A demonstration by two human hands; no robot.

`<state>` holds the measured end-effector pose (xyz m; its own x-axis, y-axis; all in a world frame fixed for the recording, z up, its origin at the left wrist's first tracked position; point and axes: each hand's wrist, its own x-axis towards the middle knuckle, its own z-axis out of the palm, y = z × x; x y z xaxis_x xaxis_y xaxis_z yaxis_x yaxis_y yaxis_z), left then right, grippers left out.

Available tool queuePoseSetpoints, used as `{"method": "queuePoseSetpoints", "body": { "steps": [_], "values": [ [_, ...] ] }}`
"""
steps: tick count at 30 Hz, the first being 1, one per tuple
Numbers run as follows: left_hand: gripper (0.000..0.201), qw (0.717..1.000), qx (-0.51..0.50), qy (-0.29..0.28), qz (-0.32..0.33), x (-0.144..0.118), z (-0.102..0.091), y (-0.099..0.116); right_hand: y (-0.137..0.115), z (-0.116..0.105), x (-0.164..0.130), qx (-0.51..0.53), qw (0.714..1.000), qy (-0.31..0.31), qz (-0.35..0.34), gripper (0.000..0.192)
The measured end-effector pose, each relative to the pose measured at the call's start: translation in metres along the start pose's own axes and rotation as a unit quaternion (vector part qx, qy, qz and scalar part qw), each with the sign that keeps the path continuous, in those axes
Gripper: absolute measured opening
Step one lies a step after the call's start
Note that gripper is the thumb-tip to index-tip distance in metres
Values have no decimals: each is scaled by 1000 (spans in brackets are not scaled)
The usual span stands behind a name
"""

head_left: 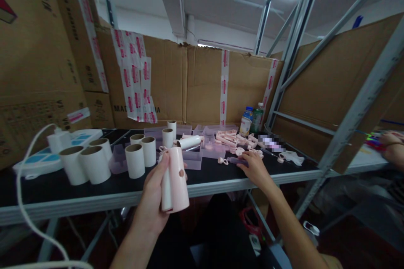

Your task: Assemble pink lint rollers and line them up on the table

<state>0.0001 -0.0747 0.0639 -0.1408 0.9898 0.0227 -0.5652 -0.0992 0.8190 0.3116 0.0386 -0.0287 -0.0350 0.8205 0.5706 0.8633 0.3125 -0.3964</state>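
Observation:
My left hand is wrapped around a pale pink curved plastic shell with a white part along its left side. The shell is held tilted, in front of the table edge, and has a small brown round spot. My right hand rests low over the table at the right, thumb and fingers around a slim translucent purple piece. Beside it lie a small pink ring-shaped part and a heap of pink plastic parts. The fingertips of the right hand are partly hidden among these parts.
Several white cardboard tubes stand at the left, near a power strip with a white cable. Translucent purple trays lie mid-table. Two bottles stand behind. Cardboard walls and a metal post enclose the table. Another person's hand shows far right.

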Motion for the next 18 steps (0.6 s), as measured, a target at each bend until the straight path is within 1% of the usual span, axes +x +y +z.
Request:
{"method": "queuePoseSetpoints", "body": {
  "steps": [2,4,6,8,10,13,15,18],
  "values": [
    [39,1000,18,-15,14,0,-1,-2,-5,-5,-1,16,1000,12,-3,15],
    [43,999,31,-25,16,-1,-2,-3,-14,-14,-4,44,999,27,-8,19],
    [46,999,33,-42,6,-3,-2,-5,-30,-28,-10,78,996,42,-14,28],
    [48,998,33,-58,0,-5,-2,-6,-53,-46,-19,121,991,45,-32,35],
    [49,997,45,-70,3,-8,-1,-8,-80,-67,-31,177,981,19,-72,35],
    [50,993,81,-88,14,-12,0,-8,-118,-92,-46,228,963,-66,-124,30],
    [50,990,99,-102,21,-15,2,-7,-134,-99,-53,244,955,-103,-136,28],
    [46,987,108,-118,28,-17,4,-5,-144,-100,-56,271,944,-121,-146,26]
  ]
}}
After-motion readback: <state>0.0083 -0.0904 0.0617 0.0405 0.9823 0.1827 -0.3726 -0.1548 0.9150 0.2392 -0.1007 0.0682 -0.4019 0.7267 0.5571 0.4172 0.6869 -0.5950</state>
